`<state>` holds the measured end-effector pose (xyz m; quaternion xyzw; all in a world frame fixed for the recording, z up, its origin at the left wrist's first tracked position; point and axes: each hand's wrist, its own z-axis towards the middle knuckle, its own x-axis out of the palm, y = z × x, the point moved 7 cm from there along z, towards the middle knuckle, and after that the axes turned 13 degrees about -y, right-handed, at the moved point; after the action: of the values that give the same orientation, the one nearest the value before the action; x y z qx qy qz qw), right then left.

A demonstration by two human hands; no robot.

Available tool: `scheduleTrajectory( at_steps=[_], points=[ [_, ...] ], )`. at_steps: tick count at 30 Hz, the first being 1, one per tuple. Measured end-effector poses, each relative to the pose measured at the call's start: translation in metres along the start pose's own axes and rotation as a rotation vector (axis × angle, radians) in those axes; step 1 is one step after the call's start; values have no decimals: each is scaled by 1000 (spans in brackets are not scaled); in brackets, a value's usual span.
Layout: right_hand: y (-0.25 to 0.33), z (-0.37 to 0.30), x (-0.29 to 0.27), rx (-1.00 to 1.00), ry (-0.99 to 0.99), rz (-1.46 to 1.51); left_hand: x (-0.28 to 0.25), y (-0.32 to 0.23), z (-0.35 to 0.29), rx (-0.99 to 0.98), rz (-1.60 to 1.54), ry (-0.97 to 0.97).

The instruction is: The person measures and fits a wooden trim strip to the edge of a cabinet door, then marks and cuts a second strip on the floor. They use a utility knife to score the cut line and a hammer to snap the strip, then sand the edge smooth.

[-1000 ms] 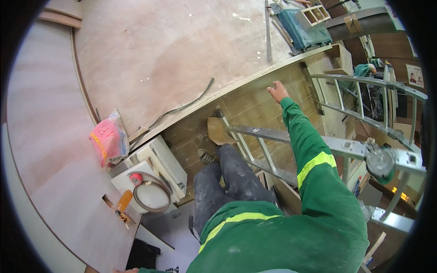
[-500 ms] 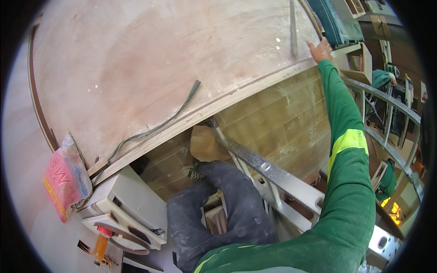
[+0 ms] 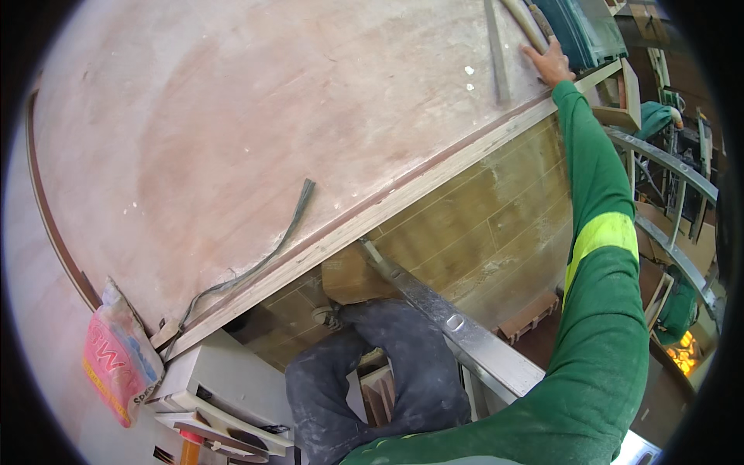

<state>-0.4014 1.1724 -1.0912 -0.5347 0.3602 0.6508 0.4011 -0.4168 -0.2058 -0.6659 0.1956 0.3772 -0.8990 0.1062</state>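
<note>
The right arm stretches far forward, the right hand [image 3: 552,64] low over the counter's [image 3: 256,139] near edge, thumb apart from the fingers; whether they grip anything cannot be told. The long tan strip [image 3: 525,22] lies just beyond the fingertips, beside the teal case [image 3: 570,31].

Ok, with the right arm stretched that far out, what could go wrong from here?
The right grip is close beside the teal case, so a slip there might knock it.
The dark strap lies loose and crosses the wooden edge near the lower left; it could snag or slide off.
The metal ladder rail appears close to the person's leg, so a change of stance may bump it.
</note>
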Motion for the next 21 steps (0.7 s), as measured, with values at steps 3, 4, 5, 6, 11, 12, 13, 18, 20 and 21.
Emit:
scheduleTrajectory(
  at_steps=[3, 4, 5, 6, 11, 12, 13, 18, 20, 21],
  points=[
    [10, -9, -15, -18, -154, -54, 21, -2, -5, 11, 8, 19],
    [-2, -1, 0, 21, -90, -49, 24, -4, -6, 18, 9, 21],
    [-30, 25, 11, 60, -41, -63, 41, 2, -8, 4, 10, 45],
    [-40, 45, 23, 89, 14, -65, 49, 8, -11, -2, 18, 53],
    [-45, 76, 30, 178, 67, 406, 51, 7, -18, -1, 29, 46],
    [-68, 89, 27, 189, 44, 353, 59, 10, -21, -5, 28, 61],
    [-80, 104, 26, 187, 24, 309, 58, 17, -24, -17, 32, 57],
    [-87, 108, 77, 162, -39, 409, 57, 11, -29, -6, 48, 52],
    [-100, 110, 91, 148, -40, 334, 62, 17, -35, -10, 51, 62],
    [-106, 110, 91, 160, -20, 260, 61, 16, -35, -4, 56, 64]
  ],
)
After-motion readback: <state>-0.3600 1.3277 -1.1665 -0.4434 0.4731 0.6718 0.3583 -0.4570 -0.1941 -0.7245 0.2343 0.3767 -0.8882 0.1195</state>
